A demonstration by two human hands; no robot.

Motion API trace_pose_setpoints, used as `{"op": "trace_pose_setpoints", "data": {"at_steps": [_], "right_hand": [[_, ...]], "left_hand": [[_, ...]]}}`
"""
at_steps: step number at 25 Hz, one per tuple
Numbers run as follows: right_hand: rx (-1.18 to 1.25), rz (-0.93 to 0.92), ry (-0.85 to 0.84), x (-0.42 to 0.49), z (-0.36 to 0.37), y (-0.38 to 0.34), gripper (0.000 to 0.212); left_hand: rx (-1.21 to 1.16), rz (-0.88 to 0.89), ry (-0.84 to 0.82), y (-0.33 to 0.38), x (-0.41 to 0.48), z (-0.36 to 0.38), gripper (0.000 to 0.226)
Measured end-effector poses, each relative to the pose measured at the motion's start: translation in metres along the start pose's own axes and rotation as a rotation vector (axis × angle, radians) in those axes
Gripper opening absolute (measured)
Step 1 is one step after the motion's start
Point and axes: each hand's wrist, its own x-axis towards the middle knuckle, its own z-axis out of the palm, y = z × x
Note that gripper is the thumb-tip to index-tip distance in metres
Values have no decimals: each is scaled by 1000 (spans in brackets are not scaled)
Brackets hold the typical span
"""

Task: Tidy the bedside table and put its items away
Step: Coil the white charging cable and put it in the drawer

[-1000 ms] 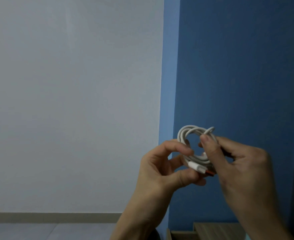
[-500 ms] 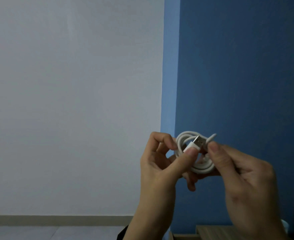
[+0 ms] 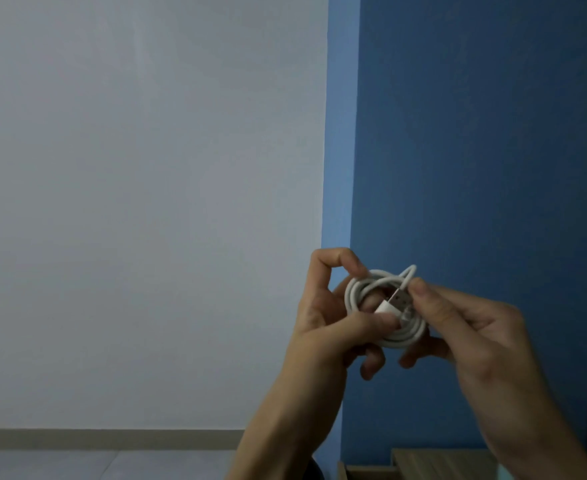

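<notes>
Fingers (image 3: 333, 258) of the left hand (image 3: 319, 327) were curled round a coiled white cable (image 3: 406, 336). The thumb pressed across the front of the loops at their lower left, and the index finger arched over towards the top of the coil. Other left fingertips showed below the coil, tucked under it.

The right hand (image 3: 475, 337) gripped the same coil from the right side. Its thumb lay on the loops just beside a white plug (image 3: 397, 301) with a metal end, which lay slantwise across the middle of the coil. One of its fingertips showed under the coil's lower edge. Whether the right thumb touched the plug itself or only the cable beside it could not be told. A short loop of cable stuck up from the top right of the coil, just above that thumb.

The coil was held in the air between the two hands, in front of a dark blue wall (image 3: 475, 133) and well above a wooden surface (image 3: 441, 462), of which only a strip showed at the bottom of the view between the forearms.

A paler blue strip (image 3: 340, 133) ran down where the blue wall met a light grey wall (image 3: 146, 202) that filled the left half. Along the foot of the grey wall ran a beige skirting board (image 3: 94, 439), with grey floor (image 3: 60, 465) below it.
</notes>
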Motion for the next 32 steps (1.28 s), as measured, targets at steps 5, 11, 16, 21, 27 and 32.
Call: {"op": "trace_pose_setpoints", "data": {"at_steps": [5,11,16,21,27,32], "right_hand": [[-31,-1,-26,-2,0,5,34],[-26,10,-50,-2,-1,7,28],[32,97,-64,1,-6,6,30],[80,159,-91,-3,-1,9,16],[-18,115,-14,-9,3,18,13],[36,186,51,-13,4,17,21]], "left_hand": [[80,22,57,-4,-2,-1,26],[258,110,112,-5,0,0,18],[288,112,63,-7,-1,1,23],[431,204,202,-10,1,1,30],[796,224,266,-22,-4,-8,28],[370,-20,-5,-19,-9,-26,29]]}}
